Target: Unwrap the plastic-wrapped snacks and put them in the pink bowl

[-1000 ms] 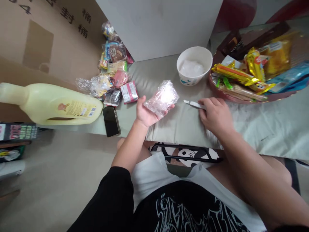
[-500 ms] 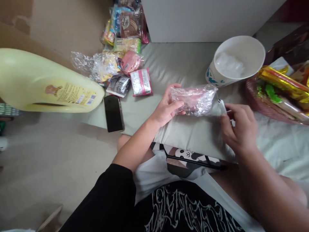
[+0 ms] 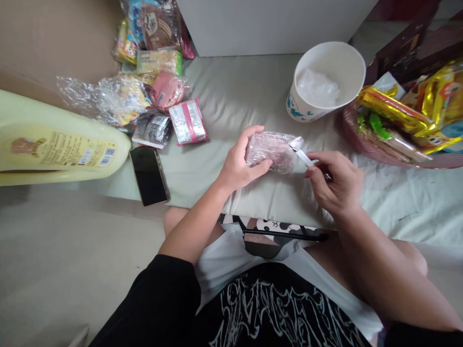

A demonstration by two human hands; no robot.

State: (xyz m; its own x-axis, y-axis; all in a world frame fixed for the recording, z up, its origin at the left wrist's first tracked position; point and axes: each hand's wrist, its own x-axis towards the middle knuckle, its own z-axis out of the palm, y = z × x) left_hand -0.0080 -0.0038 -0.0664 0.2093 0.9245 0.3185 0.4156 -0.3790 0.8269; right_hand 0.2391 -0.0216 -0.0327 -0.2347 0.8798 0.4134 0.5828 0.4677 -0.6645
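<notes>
My left hand [image 3: 241,161] grips a pink item in a clear, crinkled plastic wrapper [image 3: 273,150], thumb on its near side and fingers behind. What the pink item is, I cannot make out through the wrapping. My right hand [image 3: 334,180] pinches a small white utility knife [image 3: 305,157] between thumb and forefinger. Its short dark metal tip meets the right end of the wrapper. Whether the film is cut there is too fine to tell. Behind the package stands a white paper tub [image 3: 300,108] with crumpled clear plastic [image 3: 316,88] inside.
To the left lie a phone [image 3: 149,176], a silver-and-pink packet [image 3: 188,121], a dark packet [image 3: 152,128] and several other wrapped snacks [image 3: 167,90]. A large yellow bottle [image 3: 65,144] lies at far left. On the right, a pink basket [image 3: 356,132] holds gold-wrapped packets [image 3: 401,113].
My right hand has moved left, bringing the knife tip from just beside the wrapper onto its right end. The left hand keeps its grip. The whole view has shifted slightly.
</notes>
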